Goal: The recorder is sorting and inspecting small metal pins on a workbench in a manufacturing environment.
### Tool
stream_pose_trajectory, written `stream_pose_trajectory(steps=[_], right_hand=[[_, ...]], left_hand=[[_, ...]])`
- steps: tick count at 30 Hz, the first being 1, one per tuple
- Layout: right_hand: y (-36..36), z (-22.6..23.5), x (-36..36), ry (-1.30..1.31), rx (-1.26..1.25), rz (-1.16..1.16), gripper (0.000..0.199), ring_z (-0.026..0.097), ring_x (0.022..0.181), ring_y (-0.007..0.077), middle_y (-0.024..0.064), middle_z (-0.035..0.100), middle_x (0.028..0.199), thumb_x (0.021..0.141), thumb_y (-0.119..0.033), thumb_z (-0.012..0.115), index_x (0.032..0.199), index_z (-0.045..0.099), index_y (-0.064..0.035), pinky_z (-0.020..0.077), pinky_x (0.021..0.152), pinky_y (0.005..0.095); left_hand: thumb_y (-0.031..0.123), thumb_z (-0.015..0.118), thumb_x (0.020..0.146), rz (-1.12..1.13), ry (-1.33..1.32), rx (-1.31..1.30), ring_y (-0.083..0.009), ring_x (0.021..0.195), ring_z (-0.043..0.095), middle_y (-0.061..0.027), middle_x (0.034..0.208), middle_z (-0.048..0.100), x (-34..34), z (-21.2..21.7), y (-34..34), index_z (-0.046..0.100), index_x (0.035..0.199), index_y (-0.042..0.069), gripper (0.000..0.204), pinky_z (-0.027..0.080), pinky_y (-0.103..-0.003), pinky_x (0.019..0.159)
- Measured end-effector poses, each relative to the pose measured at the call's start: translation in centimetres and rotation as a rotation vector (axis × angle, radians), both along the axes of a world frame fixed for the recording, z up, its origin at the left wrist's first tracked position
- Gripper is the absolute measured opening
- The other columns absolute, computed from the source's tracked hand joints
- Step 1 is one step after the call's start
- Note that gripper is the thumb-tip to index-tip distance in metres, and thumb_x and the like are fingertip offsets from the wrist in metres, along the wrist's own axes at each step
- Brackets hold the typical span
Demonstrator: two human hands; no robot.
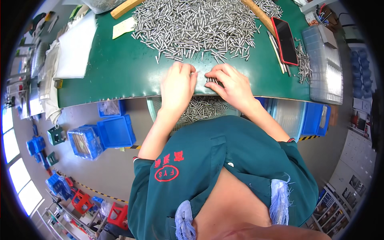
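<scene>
A broad heap of small silver metal pins (pixel 196 28) covers the far middle of the green tabletop (pixel 132 76). Just in front of it, near the table edge, my two hands face each other. Thumb and forefinger of my left hand (pixel 177 85) are pinched on a small pin, only its tip showing. My right hand (pixel 232 84) curls its fingers and thumb around a short row of pins (pixel 213 80), lying side by side. Below the edge, between my forearms, a light green basket (pixel 152 109) holds many more pins (pixel 204 108).
Wooden bars (pixel 260 17) flank the heap. At the right lie a red-edged phone (pixel 285 42), thin sticks (pixel 276 52), loose pins (pixel 304 64) and clear plastic boxes (pixel 320 68). White sheets (pixel 76 48) lie at the left. Blue bins (pixel 116 132) stand on the floor.
</scene>
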State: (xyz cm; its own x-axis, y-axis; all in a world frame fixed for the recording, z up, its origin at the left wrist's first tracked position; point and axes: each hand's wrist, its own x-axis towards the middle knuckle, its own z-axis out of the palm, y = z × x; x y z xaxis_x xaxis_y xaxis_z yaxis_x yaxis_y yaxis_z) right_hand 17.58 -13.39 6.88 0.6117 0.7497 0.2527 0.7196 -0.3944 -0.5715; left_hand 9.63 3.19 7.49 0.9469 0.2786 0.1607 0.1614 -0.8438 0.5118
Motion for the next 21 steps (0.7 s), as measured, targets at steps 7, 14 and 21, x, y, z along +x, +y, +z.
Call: stream_pose_trajectory(steps=[7,14,21], right_hand=[[0.0,1.2,-0.1,0.011,-0.062,-0.006,0.04,0.058,0.093,0.0223,0.0033,0.056,0.103,0.075,-0.032,0.073,0.108,0.06,-0.0116,0.0491,0.075,0.0356],[-0.4,0.8,-0.4,0.031,-0.067,-0.026,0.041,0.058,0.092,0.0227,0.0039,0.055,0.104,0.075,-0.031,0.073,0.109,0.06,-0.0102,0.0489,0.075,0.0357],[-1.3,1.2,-0.5,0.058,-0.072,-0.037,0.036,0.06,0.087,0.0212,0.0016,0.056,0.104,0.078,-0.025,0.072,0.11,0.061,-0.0139,0.0498,0.073,0.0334]], left_hand=[[0.016,0.063,0.084,-0.098,0.036,-0.188,-0.0263,0.081,0.061,-0.0076,0.086,0.061,-1.1,0.6,-0.5,0.064,0.095,0.009,0.013,0.049,-0.037,0.07],[0.018,0.065,0.084,-0.097,0.07,-0.19,-0.0216,0.07,0.061,-0.0066,0.087,0.061,-0.8,1.0,-0.3,0.066,0.096,0.009,0.015,0.049,-0.034,0.065],[0.02,0.07,0.08,-0.094,-0.02,-0.158,-0.0209,0.071,0.06,-0.0056,0.087,0.059,-1.8,0.3,-1.3,0.064,0.094,0.008,0.019,0.048,-0.033,0.064]])
